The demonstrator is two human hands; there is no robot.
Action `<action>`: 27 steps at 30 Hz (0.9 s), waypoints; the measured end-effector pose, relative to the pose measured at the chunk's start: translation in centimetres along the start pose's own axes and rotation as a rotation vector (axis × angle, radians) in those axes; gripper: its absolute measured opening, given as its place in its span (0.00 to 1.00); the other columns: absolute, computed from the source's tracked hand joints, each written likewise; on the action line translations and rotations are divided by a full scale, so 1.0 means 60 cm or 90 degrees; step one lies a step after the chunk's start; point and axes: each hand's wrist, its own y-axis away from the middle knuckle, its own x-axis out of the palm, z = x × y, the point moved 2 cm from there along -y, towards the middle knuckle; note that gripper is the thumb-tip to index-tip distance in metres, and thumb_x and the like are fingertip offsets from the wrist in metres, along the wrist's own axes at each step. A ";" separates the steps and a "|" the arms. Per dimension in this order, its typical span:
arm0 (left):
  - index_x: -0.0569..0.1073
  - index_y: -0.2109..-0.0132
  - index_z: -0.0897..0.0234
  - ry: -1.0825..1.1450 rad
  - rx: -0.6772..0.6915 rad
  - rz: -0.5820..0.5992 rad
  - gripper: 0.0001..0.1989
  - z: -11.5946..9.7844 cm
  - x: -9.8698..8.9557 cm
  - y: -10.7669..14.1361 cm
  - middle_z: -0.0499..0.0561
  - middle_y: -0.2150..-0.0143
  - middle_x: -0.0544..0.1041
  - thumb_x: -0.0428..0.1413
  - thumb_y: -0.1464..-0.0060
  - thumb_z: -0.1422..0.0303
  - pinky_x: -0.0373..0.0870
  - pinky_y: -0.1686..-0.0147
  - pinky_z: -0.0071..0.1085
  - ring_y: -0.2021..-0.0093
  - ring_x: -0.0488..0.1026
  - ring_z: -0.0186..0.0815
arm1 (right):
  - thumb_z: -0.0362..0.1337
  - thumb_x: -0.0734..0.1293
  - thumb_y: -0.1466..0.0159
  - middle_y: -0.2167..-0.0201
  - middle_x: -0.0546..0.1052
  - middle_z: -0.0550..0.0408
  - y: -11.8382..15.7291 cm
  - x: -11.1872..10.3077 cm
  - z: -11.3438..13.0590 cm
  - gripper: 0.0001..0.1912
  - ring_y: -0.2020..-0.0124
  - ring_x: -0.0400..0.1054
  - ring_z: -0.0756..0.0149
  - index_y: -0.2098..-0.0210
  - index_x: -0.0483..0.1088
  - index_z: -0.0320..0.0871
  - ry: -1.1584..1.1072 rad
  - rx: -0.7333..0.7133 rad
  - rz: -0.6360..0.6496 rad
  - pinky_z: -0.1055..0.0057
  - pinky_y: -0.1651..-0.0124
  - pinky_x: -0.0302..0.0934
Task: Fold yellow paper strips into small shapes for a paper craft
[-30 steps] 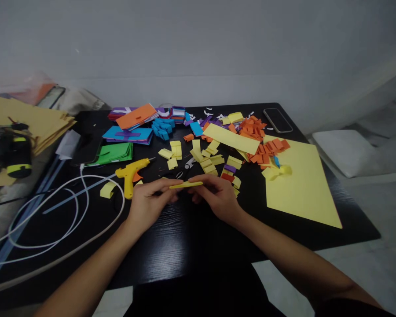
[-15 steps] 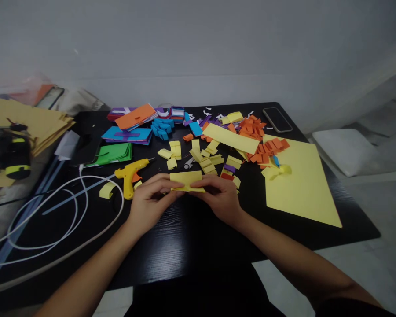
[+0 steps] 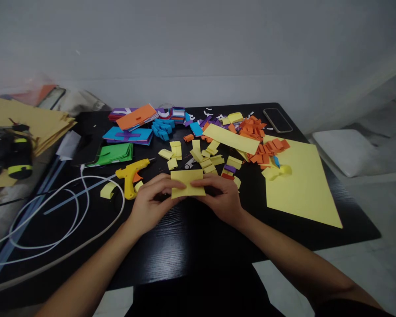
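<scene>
A small yellow piece of paper [image 3: 188, 185] is held up between my two hands, just above the near part of the black table. My left hand [image 3: 150, 200] is closed on its left side, thumb below and fingers behind. On the right side, my right hand [image 3: 222, 198] grips it in the same way, and some fingertips are hidden by the paper. Just beyond it lie several folded yellow paper pieces [image 3: 207, 160] and a pair of scissors [image 3: 190, 163], partly covered. Left of them rests a yellow glue gun [image 3: 130, 176].
Stacks of blue paper [image 3: 128, 134], green paper [image 3: 114, 153] and orange paper [image 3: 137, 117] lie at the back left. Orange folded pieces [image 3: 252, 130] and a large yellow sheet [image 3: 303, 185] are right. A phone [image 3: 277, 120] sits at the back; a white cable [image 3: 86, 207] loops left.
The yellow paper has opened out or tilted, so more of its face shows and its lower edge sits lower. Both hands keep nearly the same place.
</scene>
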 end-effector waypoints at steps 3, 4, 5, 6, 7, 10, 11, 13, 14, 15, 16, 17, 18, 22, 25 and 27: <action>0.82 0.53 0.57 -0.015 0.020 0.022 0.10 0.002 -0.002 0.000 0.51 0.60 0.76 0.63 0.41 0.72 0.70 0.67 0.26 0.64 0.73 0.33 | 0.41 0.78 0.41 0.58 0.84 0.51 0.001 -0.001 -0.001 0.09 0.57 0.79 0.58 0.60 0.83 0.52 0.003 -0.009 -0.001 0.61 0.51 0.73; 0.82 0.52 0.57 -0.018 0.024 0.028 0.10 0.003 -0.002 0.001 0.52 0.58 0.76 0.62 0.40 0.73 0.71 0.64 0.27 0.62 0.74 0.34 | 0.40 0.78 0.41 0.58 0.84 0.52 0.002 -0.001 -0.002 0.10 0.57 0.79 0.58 0.59 0.83 0.52 0.005 -0.014 -0.002 0.60 0.50 0.73; 0.82 0.52 0.57 -0.022 0.024 0.034 0.11 0.003 -0.002 0.001 0.52 0.58 0.76 0.62 0.40 0.73 0.71 0.62 0.28 0.60 0.74 0.35 | 0.39 0.78 0.41 0.58 0.84 0.52 0.002 -0.001 -0.002 0.10 0.57 0.79 0.58 0.59 0.83 0.52 0.006 -0.018 -0.004 0.60 0.50 0.73; 0.82 0.52 0.57 -0.027 0.023 0.037 0.10 0.004 -0.002 0.001 0.52 0.58 0.76 0.62 0.40 0.73 0.71 0.61 0.29 0.59 0.75 0.35 | 0.38 0.78 0.41 0.58 0.84 0.52 0.003 0.000 -0.003 0.11 0.57 0.79 0.58 0.58 0.83 0.52 0.007 -0.021 -0.004 0.60 0.49 0.73; 0.82 0.52 0.57 -0.030 0.020 0.040 0.10 0.004 -0.001 0.001 0.52 0.59 0.76 0.62 0.40 0.72 0.71 0.61 0.29 0.59 0.75 0.36 | 0.38 0.78 0.41 0.58 0.84 0.52 0.003 0.001 -0.003 0.11 0.56 0.79 0.58 0.58 0.83 0.52 0.005 -0.021 -0.003 0.60 0.49 0.73; 0.82 0.55 0.59 -0.040 0.009 0.034 0.07 0.002 0.000 -0.001 0.51 0.61 0.76 0.63 0.41 0.70 0.71 0.63 0.29 0.61 0.74 0.35 | 0.38 0.78 0.41 0.57 0.84 0.53 0.004 0.004 -0.003 0.10 0.57 0.80 0.59 0.58 0.83 0.52 -0.011 -0.012 0.000 0.61 0.50 0.74; 0.82 0.55 0.59 -0.042 0.008 0.030 0.07 0.000 0.000 -0.002 0.51 0.62 0.76 0.63 0.41 0.70 0.71 0.63 0.29 0.61 0.75 0.35 | 0.38 0.78 0.41 0.57 0.84 0.53 0.003 0.005 -0.003 0.10 0.57 0.80 0.59 0.59 0.83 0.52 -0.018 -0.005 0.001 0.61 0.50 0.74; 0.82 0.57 0.60 -0.043 0.011 0.015 0.05 -0.004 0.000 -0.003 0.50 0.63 0.77 0.62 0.40 0.70 0.70 0.65 0.28 0.63 0.74 0.34 | 0.38 0.78 0.40 0.58 0.84 0.53 0.003 0.006 -0.001 0.09 0.58 0.80 0.60 0.60 0.83 0.52 -0.032 0.008 0.001 0.62 0.51 0.74; 0.82 0.59 0.61 -0.042 0.009 0.004 0.04 -0.005 0.000 -0.003 0.50 0.65 0.77 0.61 0.39 0.70 0.70 0.66 0.27 0.65 0.74 0.33 | 0.38 0.77 0.40 0.58 0.85 0.54 0.003 0.007 0.000 0.07 0.58 0.80 0.60 0.60 0.83 0.52 -0.038 0.016 0.000 0.62 0.51 0.75; 0.81 0.63 0.62 -0.041 0.004 -0.007 0.05 -0.007 0.001 -0.002 0.49 0.67 0.76 0.60 0.38 0.70 0.69 0.67 0.27 0.66 0.73 0.32 | 0.37 0.77 0.39 0.59 0.85 0.54 0.003 0.008 0.001 0.06 0.58 0.80 0.60 0.61 0.83 0.51 -0.044 0.026 -0.002 0.62 0.52 0.75; 0.80 0.66 0.62 -0.039 -0.005 -0.019 0.08 -0.008 0.001 -0.002 0.49 0.69 0.76 0.59 0.37 0.70 0.69 0.68 0.27 0.68 0.73 0.31 | 0.38 0.76 0.39 0.60 0.85 0.54 0.003 0.009 0.001 0.04 0.59 0.80 0.61 0.62 0.83 0.51 -0.053 0.036 -0.009 0.63 0.53 0.75; 0.79 0.68 0.63 -0.034 -0.018 -0.032 0.10 -0.008 0.003 -0.001 0.48 0.71 0.75 0.59 0.37 0.70 0.69 0.69 0.26 0.70 0.73 0.31 | 0.38 0.76 0.39 0.61 0.85 0.54 0.003 0.010 0.000 0.03 0.61 0.80 0.61 0.64 0.83 0.50 -0.064 0.053 -0.017 0.64 0.55 0.75; 0.78 0.68 0.63 -0.023 -0.037 -0.046 0.10 -0.008 0.004 0.000 0.47 0.72 0.75 0.59 0.37 0.70 0.69 0.71 0.26 0.71 0.73 0.30 | 0.39 0.76 0.39 0.64 0.84 0.54 0.004 0.012 -0.001 0.03 0.64 0.80 0.62 0.65 0.82 0.49 -0.077 0.078 -0.023 0.65 0.58 0.76; 0.75 0.63 0.63 0.066 -0.119 -0.112 0.03 -0.001 0.015 0.005 0.45 0.74 0.77 0.62 0.40 0.69 0.70 0.74 0.24 0.76 0.74 0.29 | 0.45 0.78 0.42 0.74 0.81 0.57 0.007 0.019 -0.005 0.12 0.75 0.77 0.66 0.67 0.76 0.45 -0.154 0.187 -0.042 0.70 0.70 0.73; 0.72 0.62 0.62 0.118 -0.139 -0.146 0.06 0.003 0.024 0.008 0.43 0.75 0.78 0.63 0.42 0.69 0.71 0.75 0.24 0.77 0.75 0.30 | 0.45 0.79 0.44 0.74 0.80 0.59 0.007 0.023 -0.003 0.16 0.74 0.77 0.67 0.67 0.71 0.45 -0.213 0.216 -0.049 0.72 0.71 0.73; 0.70 0.61 0.60 0.144 -0.145 -0.156 0.09 0.006 0.027 0.009 0.42 0.75 0.77 0.64 0.42 0.69 0.71 0.75 0.24 0.77 0.76 0.30 | 0.44 0.79 0.43 0.74 0.78 0.60 0.006 0.025 -0.002 0.17 0.73 0.78 0.67 0.67 0.68 0.45 -0.239 0.219 -0.046 0.73 0.70 0.73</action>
